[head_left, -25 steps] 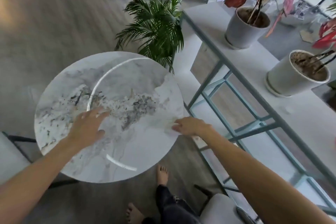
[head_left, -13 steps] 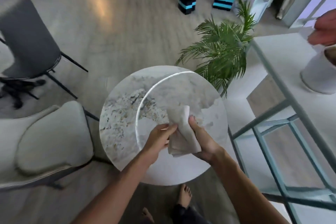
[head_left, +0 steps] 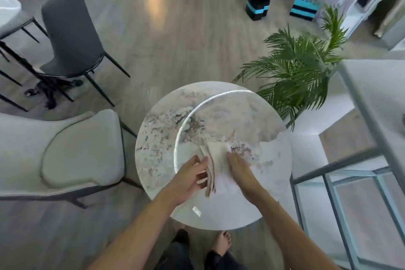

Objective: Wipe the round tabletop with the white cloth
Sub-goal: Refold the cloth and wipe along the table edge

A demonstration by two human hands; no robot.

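The round marble tabletop (head_left: 166, 151) stands just in front of me, white with grey and brown veining. A white cloth (head_left: 217, 160), loosely folded, is held over its middle between both hands. My left hand (head_left: 191, 178) pinches the cloth's left folds with its fingertips. My right hand (head_left: 240, 170) lies along the cloth's right side, fingers pointing away from me, gripping it. The lower part of the cloth is partly hidden by my hands.
A light padded chair (head_left: 72, 151) stands close to the table's left. A dark grey chair (head_left: 70, 35) is further back left. A green palm plant (head_left: 300, 72) stands at the table's far right, beside a pale green metal-framed shelf (head_left: 355, 166). My bare feet (head_left: 223, 243) are under the near edge.
The cloth went from lying under my right hand at the table's right edge to being held between both hands over the middle. My view shifted left and back.
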